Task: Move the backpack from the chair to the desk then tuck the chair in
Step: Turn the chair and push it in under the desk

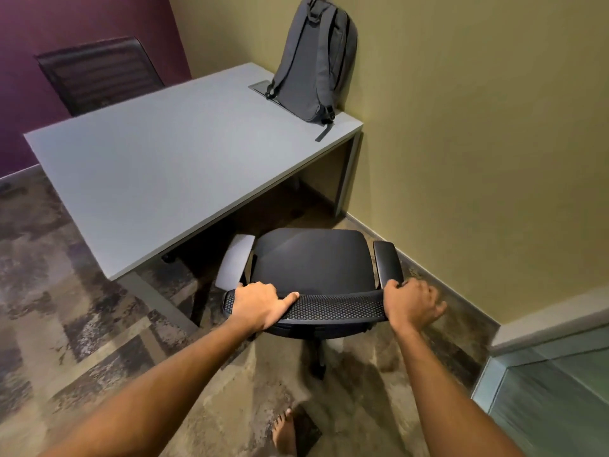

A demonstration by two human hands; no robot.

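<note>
your fingers (pixel 290 296) are wrapping over the top edge of the chair (pixel 313 258) backrest, the left hand (pixel 260 305) clamping near its left end and the right hand (pixel 410 303) clamping at the right corner. the chair is standing just outside the surface (pixel 148 166), angled toward the wall (pixel 478 127), its seat not yet under. if you are pushing unevenly, the chair is likely swivelling and the left armrest (pixel 234 258) is catching the surface edge, or the right side is scraping the wall. the backpack (pixel 316 57) is already resting upright on the surface's far corner, leaning on the wall; a hard bump could be tipping it.
</note>
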